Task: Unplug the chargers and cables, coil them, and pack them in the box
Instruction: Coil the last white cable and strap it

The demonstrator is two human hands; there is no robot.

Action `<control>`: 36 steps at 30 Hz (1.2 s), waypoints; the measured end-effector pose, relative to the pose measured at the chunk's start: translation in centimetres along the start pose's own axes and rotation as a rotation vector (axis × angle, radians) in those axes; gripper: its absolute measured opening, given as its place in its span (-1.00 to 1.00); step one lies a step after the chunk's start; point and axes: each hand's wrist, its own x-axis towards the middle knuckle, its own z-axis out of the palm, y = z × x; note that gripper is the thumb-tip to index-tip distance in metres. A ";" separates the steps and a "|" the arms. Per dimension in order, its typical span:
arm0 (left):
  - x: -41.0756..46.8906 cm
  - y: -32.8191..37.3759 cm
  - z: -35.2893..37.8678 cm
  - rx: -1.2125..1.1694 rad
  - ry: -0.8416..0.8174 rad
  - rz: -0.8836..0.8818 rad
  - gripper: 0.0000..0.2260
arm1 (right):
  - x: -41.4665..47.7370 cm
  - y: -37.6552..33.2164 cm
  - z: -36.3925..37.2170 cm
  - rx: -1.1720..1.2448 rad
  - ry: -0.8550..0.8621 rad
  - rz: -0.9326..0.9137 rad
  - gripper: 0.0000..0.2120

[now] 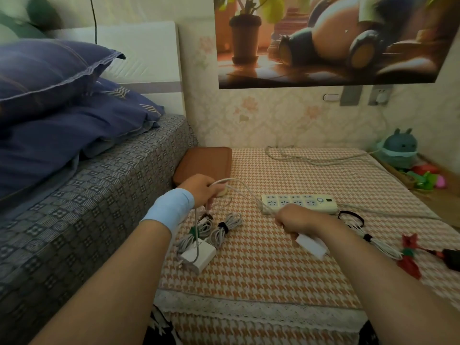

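My left hand (202, 189) grips a white cable (240, 184) that arcs right toward my right hand (293, 217), which also grips it. Under my right wrist lies a white charger block (311, 245). A white power strip (298, 202) lies just beyond my right hand. Two coiled, tied white cables (216, 229) and a white charger (199, 256) lie below my left hand. A brown box (204, 163) sits at the table's far left corner, behind my left hand. Another tied white cable (378, 242) lies at the right.
The table has a checked orange cloth (261, 270). A bed (87, 195) with blue pillows borders it on the left. A loose white cord (311, 158) runs along the back. A black hair band (351, 217), red-green ties (408, 255) and a plush toy (400, 150) are at the right.
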 end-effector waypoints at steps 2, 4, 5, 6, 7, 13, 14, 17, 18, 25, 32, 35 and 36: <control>0.2 1.2 1.3 -0.050 -0.083 0.038 -0.63 | 0.0 1.1 -0.1 -0.163 -0.075 0.101 -0.73; 0.5 2.5 2.4 -0.020 -0.146 0.091 -0.67 | -0.1 1.8 -0.2 -0.324 -0.125 0.163 -0.73; 0.6 3.0 2.7 0.014 -0.168 0.120 -0.68 | -0.2 1.7 -0.3 -0.415 -0.118 0.175 -0.75; 0.8 3.5 3.0 0.049 -0.192 0.146 -0.69 | -0.1 1.4 -0.3 -0.496 -0.083 0.169 -0.77; 0.9 3.9 3.3 0.083 -0.220 0.172 -0.69 | -0.2 1.0 -0.2 -0.514 -0.050 0.158 -0.79; 1.6 4.4 4.8 0.191 -0.266 0.254 -0.80 | -0.8 -3.6 0.8 -0.098 0.195 -0.443 -0.26; 1.6 4.3 4.7 0.194 -0.258 0.252 -0.81 | -0.7 -4.2 1.1 -0.079 0.168 -0.470 -0.32; 1.3 3.3 3.7 0.205 -0.244 0.226 -0.90 | -0.3 -5.4 1.1 -0.134 0.149 -0.451 -0.67; 1.1 2.7 3.2 0.232 -0.254 0.202 -0.95 | -0.2 -5.6 0.9 -0.129 0.170 -0.449 -0.70; 1.4 -1.5 1.4 0.385 -0.224 -0.048 -0.93 | 1.3 -6.3 1.5 -0.038 0.224 -0.506 -0.72; 0.4 -2.7 -0.5 0.540 -0.468 -0.244 -0.69 | 1.4 -7.5 2.8 0.039 0.251 -0.560 -0.77; 0.5 -4.3 -1.2 0.439 -0.034 -0.155 -0.82 | 1.5 -7.5 2.8 0.074 0.303 -0.527 -0.74; 0.4 -4.5 -1.5 0.403 0.135 -0.107 -0.86 | 1.7 -7.4 2.8 0.079 0.319 -0.515 -0.72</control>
